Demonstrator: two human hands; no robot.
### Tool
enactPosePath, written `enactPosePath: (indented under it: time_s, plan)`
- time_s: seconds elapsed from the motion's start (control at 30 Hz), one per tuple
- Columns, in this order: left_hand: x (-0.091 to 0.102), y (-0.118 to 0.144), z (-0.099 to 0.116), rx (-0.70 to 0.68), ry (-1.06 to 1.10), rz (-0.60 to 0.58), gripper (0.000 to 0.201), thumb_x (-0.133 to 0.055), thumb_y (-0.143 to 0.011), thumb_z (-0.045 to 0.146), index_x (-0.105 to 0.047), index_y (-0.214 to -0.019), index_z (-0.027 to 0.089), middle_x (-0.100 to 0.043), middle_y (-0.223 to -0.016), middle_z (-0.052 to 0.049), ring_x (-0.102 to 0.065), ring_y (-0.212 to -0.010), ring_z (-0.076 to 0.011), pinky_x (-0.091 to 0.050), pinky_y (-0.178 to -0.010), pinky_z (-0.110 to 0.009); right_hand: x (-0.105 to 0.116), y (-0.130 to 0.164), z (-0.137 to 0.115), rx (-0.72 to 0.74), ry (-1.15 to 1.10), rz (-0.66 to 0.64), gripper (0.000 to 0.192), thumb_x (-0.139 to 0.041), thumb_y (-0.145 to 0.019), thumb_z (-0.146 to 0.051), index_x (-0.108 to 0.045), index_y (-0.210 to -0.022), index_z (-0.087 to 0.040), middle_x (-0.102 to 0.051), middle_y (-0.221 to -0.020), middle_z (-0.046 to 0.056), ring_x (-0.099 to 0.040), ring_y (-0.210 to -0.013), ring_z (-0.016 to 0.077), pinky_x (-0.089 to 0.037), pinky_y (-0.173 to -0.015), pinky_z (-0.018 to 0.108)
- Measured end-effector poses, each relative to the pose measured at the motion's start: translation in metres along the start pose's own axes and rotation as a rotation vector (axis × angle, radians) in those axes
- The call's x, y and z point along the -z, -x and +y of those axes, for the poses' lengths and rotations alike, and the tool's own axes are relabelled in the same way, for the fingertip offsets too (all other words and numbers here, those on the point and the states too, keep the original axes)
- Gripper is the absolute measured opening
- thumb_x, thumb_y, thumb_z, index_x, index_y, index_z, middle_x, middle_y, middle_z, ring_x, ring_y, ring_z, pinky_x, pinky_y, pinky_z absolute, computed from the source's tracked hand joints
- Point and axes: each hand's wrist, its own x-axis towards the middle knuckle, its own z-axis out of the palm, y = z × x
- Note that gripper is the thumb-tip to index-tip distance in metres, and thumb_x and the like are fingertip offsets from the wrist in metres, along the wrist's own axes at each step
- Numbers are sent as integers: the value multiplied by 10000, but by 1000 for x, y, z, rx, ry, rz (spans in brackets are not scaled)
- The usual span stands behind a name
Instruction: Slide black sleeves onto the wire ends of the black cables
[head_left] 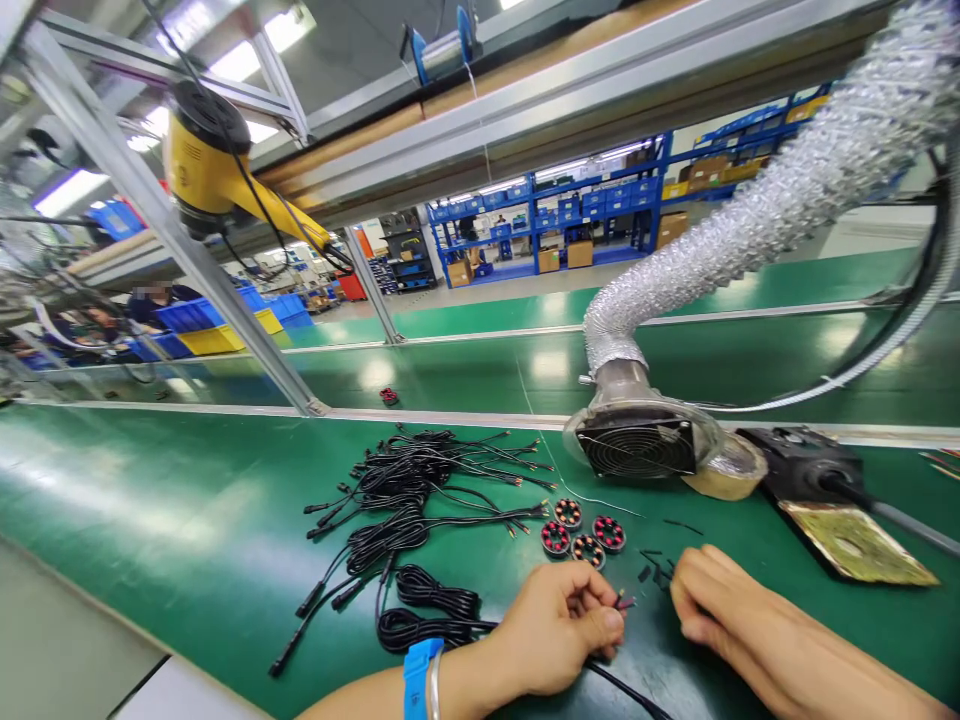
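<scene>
While my left hand point(551, 630) pinches the stripped end of a black cable point(431, 628) near the worktop's front edge, the little coloured wire tips point(625, 601) poke out just past my fingers point(600, 622), which are closed tight on it. My right hand point(709, 600) sits just beside those tips, fingers curled in, but I honestly can't tell if it's gripping anything or just resting on the green worktop point(187, 520).

The cable's coiled part lies right by my left wrist, which has a blue wristband point(417, 678) on it. Just behind my hands there's a cluster of four small round stators point(583, 536) with copper windings, plus a few short black sleeve bits point(654, 570) scattered near my right hand. Further toward the middle is a messy pile of black cables point(420, 480). Toward the back right there's a fume fan point(637, 445) on a silver flex duct point(757, 220), with a soldering stand point(832, 495) next to it.
</scene>
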Motion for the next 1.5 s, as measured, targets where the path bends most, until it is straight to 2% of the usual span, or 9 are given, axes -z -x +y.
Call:
enactPosePath:
  time_s: [0.03,0.1,0.27,0.5,0.87,1.07,1.27,1.37,1.5]
  plan:
    - [-1,0,2,1,15,0,583,-782,-574,649,-554,-775,151,-608,-640,-9,-542,-543,-110,-431,-569,-248,6,-2,-4,-23,-82,-59,237,-397,-989,-346,-529,-819,-247,-563,-801,11,-544,-717,171,-459,-689,275]
    - [-1,1,5,2,34,-3,555,-788,-596,619,-548,-777,153,-595,-637,-2,-537,-546,-108,-444,-581,-251,14,-6,-15,-56,-210,-75,239,-341,-1023,-332,-495,-867,-236,-555,-832,9,-530,-750,166,-442,-718,277]
    - [1,1,7,-16,39,-32,493,-784,-654,557,-563,-807,143,-551,-636,14,-543,-588,-117,-445,-594,-245,10,-13,-33,-94,-379,-7,137,-453,-980,-290,-540,-900,-221,-577,-850,0,-530,-780,157,-427,-726,268]
    - [2,1,5,-44,4,-49,410,-766,-714,482,-578,-815,132,-551,-633,7,-513,-584,-111,-421,-586,-238,0,-10,-36,-95,-482,27,65,-498,-933,-261,-540,-920,-213,-562,-808,-14,-521,-734,145,-435,-695,256]
    - [4,0,1,-57,-15,-70,351,-749,-747,447,-590,-816,142,-559,-638,7,-497,-589,-111,-392,-583,-230,2,-11,-40,-58,-441,58,30,-514,-903,-201,-540,-912,-213,-567,-792,-23,-530,-716,131,-439,-680,241]
    - [3,2,9,-79,-111,-59,274,-756,-738,359,-616,-794,130,-560,-660,13,-451,-603,-94,-344,-581,-211,-6,-12,-40,-51,-407,51,112,-525,-865,-138,-546,-945,-213,-586,-820,-21,-556,-740,130,-453,-705,246]
    - [2,5,10,-79,-204,-60,222,-774,-709,251,-600,-793,141,-601,-710,13,-487,-637,-103,-381,-616,-220,-14,-14,-49,-87,-463,-10,190,-559,-812,-89,-561,-953,-216,-614,-806,-36,-568,-701,121,-461,-668,229]
    - [2,4,8,-67,-177,-50,246,-774,-711,258,-584,-820,147,-596,-709,18,-485,-629,-100,-370,-599,-217,-5,-15,-38,-97,-455,-20,218,-606,-814,-109,-570,-995,-226,-624,-842,-34,-573,-722,126,-473,-690,242]
    - [1,2,6,-40,-114,-30,255,-754,-724,295,-586,-838,140,-565,-647,28,-462,-588,-90,-339,-572,-214,7,-18,-10,-33,-134,113,73,-587,-887,-155,-591,-933,-212,-609,-920,19,-523,-902,193,-442,-823,337]
